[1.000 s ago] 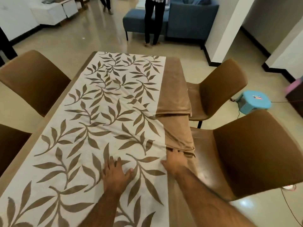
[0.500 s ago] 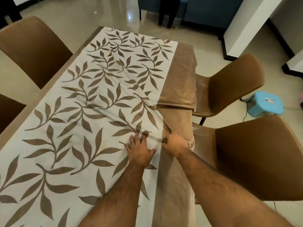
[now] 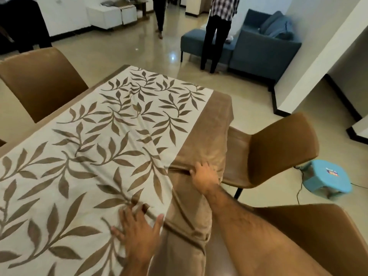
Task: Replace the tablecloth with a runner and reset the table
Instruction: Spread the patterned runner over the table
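Note:
A cream tablecloth [image 3: 95, 148] with a brown leaf pattern and a plain brown border [image 3: 214, 124] covers the dining table. My left hand [image 3: 139, 228] lies flat on the patterned part near its right edge, fingers spread, and the cloth puckers just ahead of the fingertips. Farther along, my right hand [image 3: 205, 176] rests on the brown border at the table's right edge, where the cloth is folded and bunched. Whether its fingers pinch that fold cannot be told. No runner shows in this view.
Brown chairs flank the table: two on the right [image 3: 278, 152] [image 3: 310, 240] and one on the left [image 3: 39, 82]. A light-blue stool [image 3: 326, 178] with a cable sits on the floor to the right. People stand by a blue sofa [image 3: 264, 48] beyond the far end.
The view has lifted, showing the far end of the room. My right hand has slid forward along the brown border, away from my left hand, which stays flat on the pattern.

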Demonstrator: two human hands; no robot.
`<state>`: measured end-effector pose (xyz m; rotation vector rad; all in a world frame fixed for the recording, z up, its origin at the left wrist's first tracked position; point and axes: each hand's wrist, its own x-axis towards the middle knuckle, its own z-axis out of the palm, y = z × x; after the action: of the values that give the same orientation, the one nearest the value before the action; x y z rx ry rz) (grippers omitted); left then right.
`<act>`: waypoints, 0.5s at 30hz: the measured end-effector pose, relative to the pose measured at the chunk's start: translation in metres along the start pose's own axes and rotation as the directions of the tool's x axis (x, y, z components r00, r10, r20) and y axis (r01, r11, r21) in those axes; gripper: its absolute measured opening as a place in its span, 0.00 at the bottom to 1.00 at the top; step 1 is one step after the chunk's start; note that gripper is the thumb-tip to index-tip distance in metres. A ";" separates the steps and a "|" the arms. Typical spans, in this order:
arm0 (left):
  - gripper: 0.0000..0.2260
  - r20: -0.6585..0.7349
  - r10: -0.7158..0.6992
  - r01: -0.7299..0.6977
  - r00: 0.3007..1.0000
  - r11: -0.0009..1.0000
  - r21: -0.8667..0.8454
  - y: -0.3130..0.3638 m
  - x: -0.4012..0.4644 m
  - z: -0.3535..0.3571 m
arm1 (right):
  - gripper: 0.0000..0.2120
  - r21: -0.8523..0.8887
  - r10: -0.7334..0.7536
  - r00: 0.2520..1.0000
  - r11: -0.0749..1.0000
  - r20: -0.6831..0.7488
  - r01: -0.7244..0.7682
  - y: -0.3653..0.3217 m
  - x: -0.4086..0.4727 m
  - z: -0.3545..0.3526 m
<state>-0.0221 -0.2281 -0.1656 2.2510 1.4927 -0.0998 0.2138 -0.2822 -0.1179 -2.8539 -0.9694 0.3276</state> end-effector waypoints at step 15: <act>0.54 -0.161 -0.018 0.030 0.987 0.997 0.073 -0.010 -0.016 0.033 | 0.24 -0.009 0.041 0.997 0.999 0.060 -0.040 0.087 0.093 -0.010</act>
<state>-0.0318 -0.2521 -0.1940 2.3494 1.6239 0.0182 0.3390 -0.2942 -0.1387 -2.8899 -0.9262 0.4164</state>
